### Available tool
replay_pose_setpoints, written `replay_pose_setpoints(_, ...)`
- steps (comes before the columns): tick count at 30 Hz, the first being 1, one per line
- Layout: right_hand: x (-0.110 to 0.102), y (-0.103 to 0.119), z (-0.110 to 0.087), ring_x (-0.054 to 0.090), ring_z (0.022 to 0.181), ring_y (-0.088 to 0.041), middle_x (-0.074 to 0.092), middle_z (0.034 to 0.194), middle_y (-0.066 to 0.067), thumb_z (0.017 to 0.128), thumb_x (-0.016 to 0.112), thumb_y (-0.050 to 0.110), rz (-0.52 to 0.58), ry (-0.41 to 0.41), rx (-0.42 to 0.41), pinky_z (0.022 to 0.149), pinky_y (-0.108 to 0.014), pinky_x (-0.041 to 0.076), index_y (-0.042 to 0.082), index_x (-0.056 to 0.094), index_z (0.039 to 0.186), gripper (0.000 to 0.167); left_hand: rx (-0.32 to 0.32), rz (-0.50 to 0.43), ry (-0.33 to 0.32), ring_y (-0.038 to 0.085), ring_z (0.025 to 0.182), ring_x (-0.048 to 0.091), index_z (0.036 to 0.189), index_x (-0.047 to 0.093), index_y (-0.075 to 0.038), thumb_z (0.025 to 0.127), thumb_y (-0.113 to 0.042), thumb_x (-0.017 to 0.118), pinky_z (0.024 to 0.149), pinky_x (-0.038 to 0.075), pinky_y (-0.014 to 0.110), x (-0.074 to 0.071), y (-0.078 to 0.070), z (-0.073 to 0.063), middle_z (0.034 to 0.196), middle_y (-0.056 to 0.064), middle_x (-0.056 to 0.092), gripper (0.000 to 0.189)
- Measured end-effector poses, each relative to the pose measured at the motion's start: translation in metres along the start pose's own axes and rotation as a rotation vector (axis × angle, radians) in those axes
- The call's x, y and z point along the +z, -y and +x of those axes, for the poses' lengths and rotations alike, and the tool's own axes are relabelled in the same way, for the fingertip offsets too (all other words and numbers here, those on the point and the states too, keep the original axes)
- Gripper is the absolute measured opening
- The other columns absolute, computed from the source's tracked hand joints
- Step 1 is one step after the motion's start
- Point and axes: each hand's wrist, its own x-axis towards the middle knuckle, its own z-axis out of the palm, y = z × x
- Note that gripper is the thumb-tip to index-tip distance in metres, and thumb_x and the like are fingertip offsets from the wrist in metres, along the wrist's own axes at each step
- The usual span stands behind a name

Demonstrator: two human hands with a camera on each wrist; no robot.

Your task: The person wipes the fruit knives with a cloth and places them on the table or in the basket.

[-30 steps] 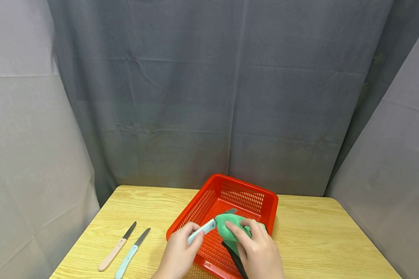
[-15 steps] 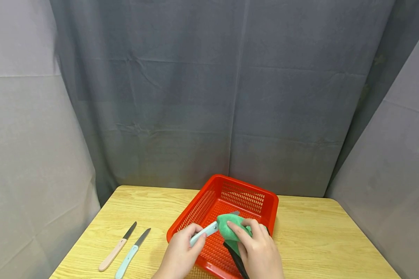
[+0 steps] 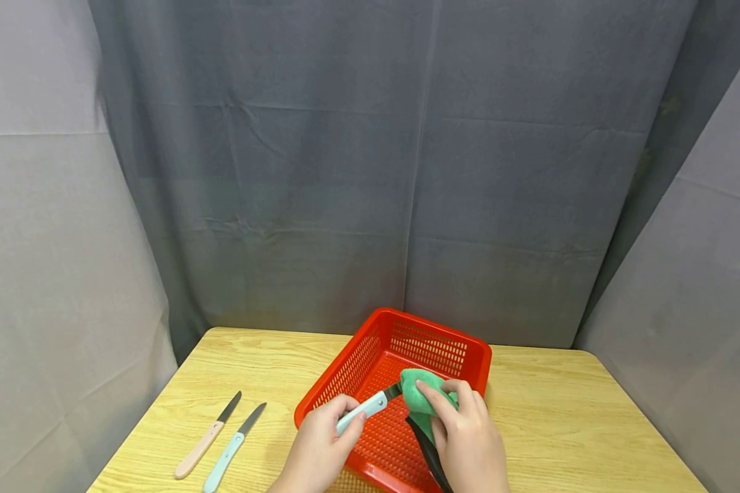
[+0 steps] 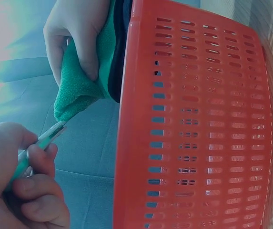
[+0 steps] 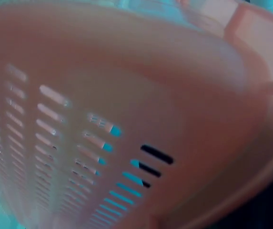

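Paring knife [image 3: 373, 405], lower centre of frame.
Handle [image 3: 360, 413] gripped by left hand [image 3: 322, 437]; green cloth [image 3: 414, 394] pinched at blade [image 3: 393, 392] by right hand [image 3: 469, 435].

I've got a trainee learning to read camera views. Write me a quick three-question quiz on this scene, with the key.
1. Fill in the blank: the green cloth is gripped by the person's ____ hand.
2. True or false: the pink-handled knife lies on the table, outside the red basket.
3. Count: how many knives show in the head view?

Key
1. Right; the right hand grips it.
2. True; it lies left of the basket in the head view.
3. Three: the held knife in the left hand, the pink-handled knife and the blue-handled knife beside it.
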Motion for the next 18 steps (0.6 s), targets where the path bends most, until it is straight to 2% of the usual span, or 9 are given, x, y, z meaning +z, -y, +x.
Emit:
replay_pose_setpoints(5, -0.0004, -0.0031, 0.0003, 0.062, 0.09, -0.029, 0.062, 0.104, -0.009, 0.064, 0.086, -0.009, -0.011, 0.004, 0.035, 0.058, -0.041, 0.055, 0.023, 0.077, 0.117, 0.063, -0.006, -0.003, 0.002, 0.001, 0.054, 0.039, 0.096, 0.066, -0.015, 0.099, -0.024, 0.066, 0.048, 0.035, 0.02, -0.0001, -0.0008, 0.0, 0.067, -0.009, 0.048, 0.01)
replay_pose_setpoints(18, -0.0009, -0.0065, 0.0015, 0.061, 0.086, -0.029, 0.062, 0.103, -0.01, 0.066, 0.085, -0.009, -0.03, 0.008, 0.062, 0.057, -0.04, 0.053, 0.021, 0.078, 0.117, 0.059, -0.042, -0.007, -0.003, 0.001, 0.052, 0.038, 0.094, 0.066, -0.015, 0.099, -0.024, 0.066, 0.047, 0.035, 0.02, 0.0002, -0.0001, -0.0004, 0.065, -0.009, 0.047, 0.01)
